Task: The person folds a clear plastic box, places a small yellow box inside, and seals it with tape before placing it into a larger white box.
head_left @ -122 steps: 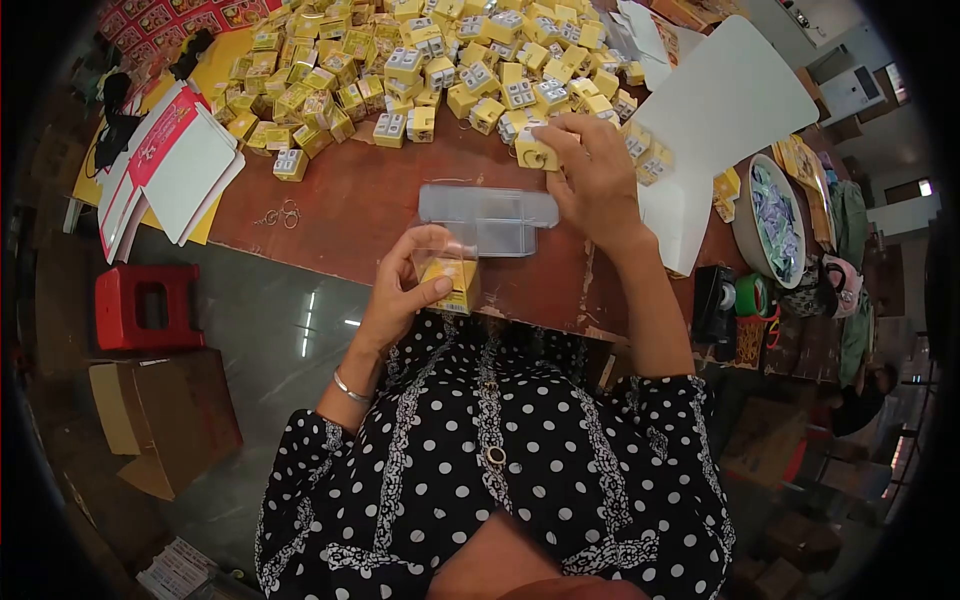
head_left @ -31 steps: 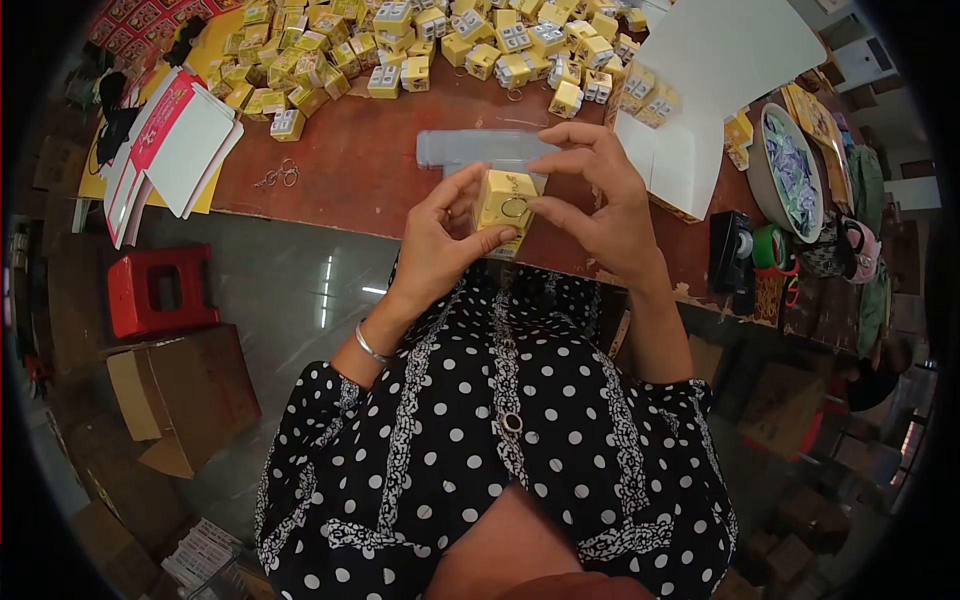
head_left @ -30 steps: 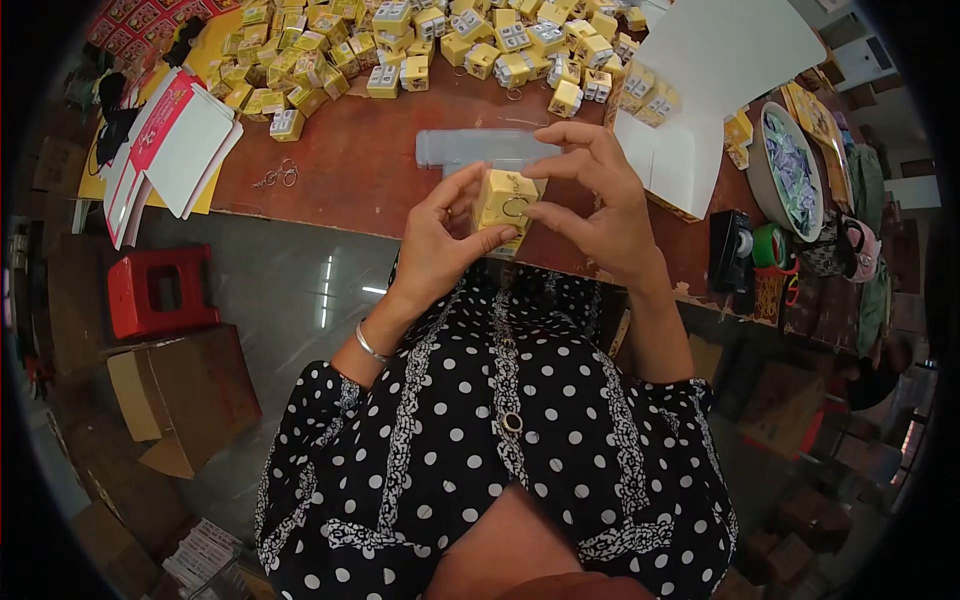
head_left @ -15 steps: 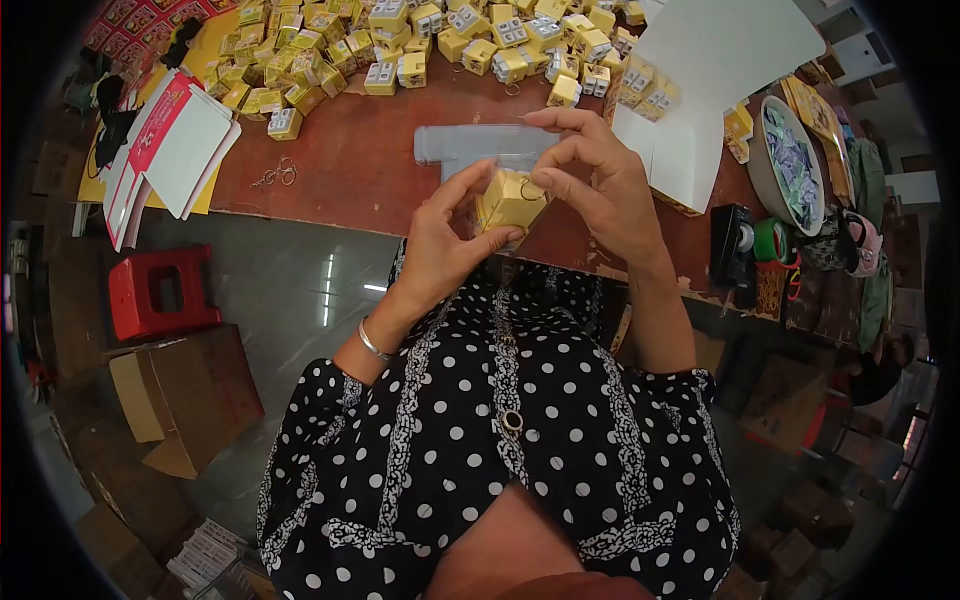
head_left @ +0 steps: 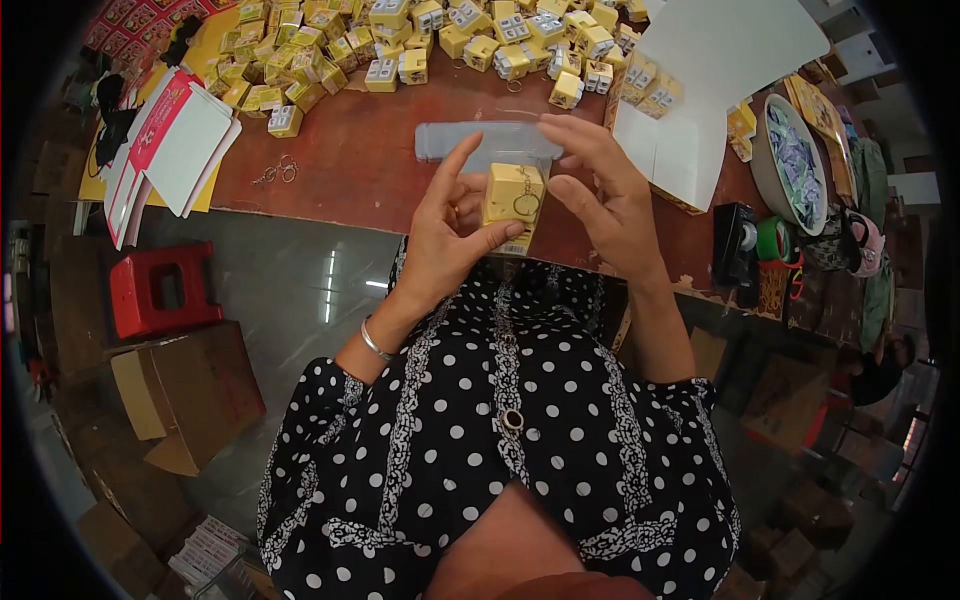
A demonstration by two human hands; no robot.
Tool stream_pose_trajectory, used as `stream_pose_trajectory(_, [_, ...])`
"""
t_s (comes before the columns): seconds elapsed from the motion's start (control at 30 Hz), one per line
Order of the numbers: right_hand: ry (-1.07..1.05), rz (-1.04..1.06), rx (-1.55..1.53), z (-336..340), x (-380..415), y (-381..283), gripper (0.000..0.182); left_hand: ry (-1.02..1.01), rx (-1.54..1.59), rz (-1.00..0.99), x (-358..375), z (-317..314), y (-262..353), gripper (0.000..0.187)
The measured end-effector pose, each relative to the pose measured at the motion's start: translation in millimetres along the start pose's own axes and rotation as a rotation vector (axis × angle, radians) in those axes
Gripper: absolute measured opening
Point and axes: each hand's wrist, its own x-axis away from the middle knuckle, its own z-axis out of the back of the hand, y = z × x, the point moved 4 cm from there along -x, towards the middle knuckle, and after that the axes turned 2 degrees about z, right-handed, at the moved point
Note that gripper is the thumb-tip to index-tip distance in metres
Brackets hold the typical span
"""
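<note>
A small yellow box-shaped keychain [head_left: 507, 186] rests in my left hand [head_left: 447, 232], above the table's near edge. The thumb presses its lower front, the index finger points up free of it, and the other fingers are partly behind it. A metal split ring on a short chain [head_left: 525, 204] lies on its yellow face, and a barcode shows below. My right hand [head_left: 618, 200] is just right of the keychain, apart from it, fingers spread and holding nothing. Behind both hands, a translucent bluish plastic piece [head_left: 440, 142] lies flat on the table, partly covered by the fingers.
A heap of yellow-and-white keychains [head_left: 470, 40] covers the far side of the red-brown table [head_left: 340, 150]. Loose metal rings [head_left: 282, 170] and printed cards [head_left: 165, 140] lie left. At right are an open white box [head_left: 690, 130], a bowl of small packets [head_left: 793, 165] and a tape dispenser [head_left: 735, 245].
My right fingers have come off the ring and moved slightly right, opening. My left index finger has lifted from the keychain. The keychain now stands more upright, with its ring hanging against the yellow face.
</note>
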Motion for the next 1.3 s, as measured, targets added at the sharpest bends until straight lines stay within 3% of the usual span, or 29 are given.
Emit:
stream_pose_trajectory(0.03, [0.068,-0.047,-0.101,1,6,5,0.043,-0.012,0.015,-0.003,1,-1,1,0.085])
stream_pose_trajectory(0.07, [0.067,-0.049,-0.103,-3,14,9,0.043,-0.01,0.015,-0.001,4,-2,-1,0.085])
stream_pose_trajectory(0.13, [0.054,-0.231,-0.455,-18,35,25,0.055,-0.025,0.034,0.031,8,-6,-7,0.08])
stream_pose_trajectory(0.23, [0.123,-0.294,-0.47,-37,65,27,0.055,-0.073,0.03,0.123,18,-14,-20,0.073])
stream_pose_trajectory(0.37, [0.161,-0.372,-0.419,-47,105,40,0.042,-0.17,0.091,0.251,40,-14,-47,0.06])
stream_pose_trajectory(0.43, [0.148,-0.374,-0.363,-52,127,52,0.036,-0.286,-0.092,0.149,49,-10,-62,0.048])
stream_pose_trajectory(0.47, [0.129,-0.358,-0.3,-54,136,54,0.031,-0.268,0.052,0.229,56,-7,-70,0.036])
stream_pose_trajectory(0.53, [0.163,-0.394,-0.32,-57,141,51,0.025,-0.257,-0.021,0.229,59,-1,-66,0.033])
stream_pose_trajectory(0.6, [0.156,-0.263,-0.199,-55,138,44,0.026,-0.208,-0.073,0.186,58,-1,-57,0.026])
stream_pose_trajectory(0.73, [0.172,-0.236,-0.206,-57,133,40,0.024,-0.151,0.112,0.197,53,1,-69,0.024])
stream_pose_trajectory(0.8, [0.28,-0.212,-0.357,-61,136,43,0.021,-0.085,0.193,0.258,52,2,-69,0.023])
stream_pose_trajectory(0.93, [0.221,-0.218,-0.326,-55,135,43,0.021,-0.144,0.113,0.241,51,7,-68,0.021])
stream_pose_trajectory(1.13, [0.081,-0.218,-0.529,-44,128,44,0.015,-0.188,0.029,0.22,51,4,-56,0.015])
stream_pose_trajectory(1.2, [0.029,-0.404,-0.52,-44,120,37,0.016,-0.225,-0.029,0.171,48,5,-51,0.016])
stream_pose_trajectory(1.3, [0.008,-0.485,-0.44,-40,109,25,0.02,-0.269,-0.192,0.189,43,2,-39,0.012])
